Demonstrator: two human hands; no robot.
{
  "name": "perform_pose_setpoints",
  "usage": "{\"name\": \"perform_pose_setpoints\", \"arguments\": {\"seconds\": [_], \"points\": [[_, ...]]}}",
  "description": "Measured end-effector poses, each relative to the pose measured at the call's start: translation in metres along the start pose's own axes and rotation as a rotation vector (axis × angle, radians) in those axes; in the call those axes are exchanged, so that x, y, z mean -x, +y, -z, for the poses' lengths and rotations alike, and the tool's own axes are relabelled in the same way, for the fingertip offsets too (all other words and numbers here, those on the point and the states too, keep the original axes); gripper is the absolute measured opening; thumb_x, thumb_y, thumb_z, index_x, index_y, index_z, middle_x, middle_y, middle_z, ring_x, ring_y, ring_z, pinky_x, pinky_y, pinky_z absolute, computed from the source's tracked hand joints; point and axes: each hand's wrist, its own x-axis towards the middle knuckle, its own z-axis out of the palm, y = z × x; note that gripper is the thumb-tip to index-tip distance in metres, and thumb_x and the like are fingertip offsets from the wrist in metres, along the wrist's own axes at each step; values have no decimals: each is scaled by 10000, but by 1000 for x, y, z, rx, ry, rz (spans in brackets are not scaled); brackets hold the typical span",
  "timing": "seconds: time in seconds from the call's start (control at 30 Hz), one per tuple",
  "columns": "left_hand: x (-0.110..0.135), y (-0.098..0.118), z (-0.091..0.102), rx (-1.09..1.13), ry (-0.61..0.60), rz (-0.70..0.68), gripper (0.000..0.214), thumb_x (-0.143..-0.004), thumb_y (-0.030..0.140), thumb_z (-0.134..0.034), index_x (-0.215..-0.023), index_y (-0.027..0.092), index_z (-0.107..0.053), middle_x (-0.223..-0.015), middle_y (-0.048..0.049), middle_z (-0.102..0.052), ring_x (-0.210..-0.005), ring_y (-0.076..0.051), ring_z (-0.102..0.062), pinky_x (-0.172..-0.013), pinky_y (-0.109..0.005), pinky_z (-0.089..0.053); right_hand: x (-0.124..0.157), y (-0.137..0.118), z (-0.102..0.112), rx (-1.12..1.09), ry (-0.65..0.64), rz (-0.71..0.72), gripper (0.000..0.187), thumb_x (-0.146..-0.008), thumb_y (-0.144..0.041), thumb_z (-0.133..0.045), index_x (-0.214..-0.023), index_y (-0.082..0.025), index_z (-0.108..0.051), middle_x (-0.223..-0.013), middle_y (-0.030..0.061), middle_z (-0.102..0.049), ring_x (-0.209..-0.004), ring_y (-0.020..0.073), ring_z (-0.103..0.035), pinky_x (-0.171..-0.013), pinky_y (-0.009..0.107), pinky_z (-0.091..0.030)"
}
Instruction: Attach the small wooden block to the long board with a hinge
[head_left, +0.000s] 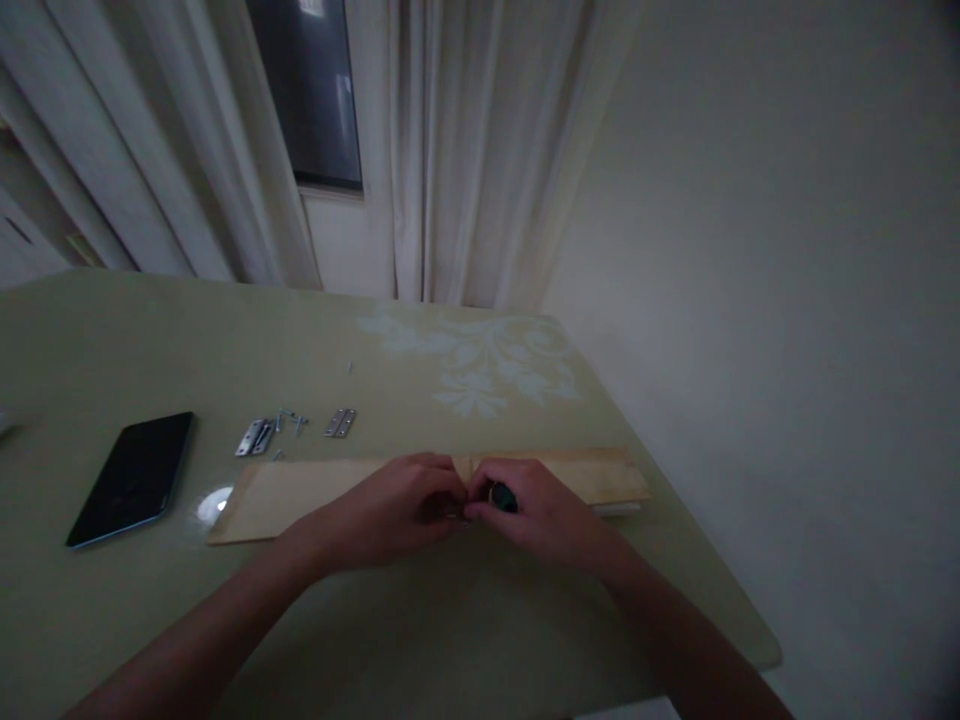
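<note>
Two pale wooden boards, a left board and a right board, lie end to end across the table. At their joint my left hand is closed, thumb and fingers pinched together; what they hold is too small or hidden to make out. My right hand meets it there, its fingers wrapped round a dark green, round-ended handle. The far end of that tool is hidden by the fingers. Beyond the left board lie metal hinges, another flat hinge and several loose screws.
A black tablet lies at the left, beside a shiny round spot near the board's end. One small screw lies farther back. The green table meets a white wall on the right; curtains hang behind.
</note>
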Motion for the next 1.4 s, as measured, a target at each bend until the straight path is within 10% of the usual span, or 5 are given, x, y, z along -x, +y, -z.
{"name": "perform_pose_setpoints", "arguments": {"seconds": [0.23, 0.53, 1.4], "points": [[0, -8, -29, -106, 218, -27, 102, -981, 177, -658, -943, 205, -747, -927, -40, -699, -891, -188, -639, -793, -288, -453, 0, 3, 8, -91, 36, -17, 134, -879, -275, -811, -855, -196, -706, -806, -31, -684, -766, 122, -587, -711, 250, -414], [2, -16, -31, 11, 232, 5, 77, -943, 203, -733, -887, 205, -786, -896, -35, -692, -852, -163, -649, -739, -249, -448, -15, -45, 43, -968, 602, 341, 449, -962, -466, -719, -691, -234, -446, -518, -100, -454, -376, 52, -265, -341, 173, -214], [0, -16, -33, 1, 244, 16, 140, -943, 229, -713, -811, 187, -733, -859, -27, -656, -811, -160, -593, -715, -269, -414, -40, -58, 13, -1020, 474, 457, 375, -999, -367, -690, -719, -230, -481, -532, -91, -495, -383, 55, -300, -352, 178, -236]]}}
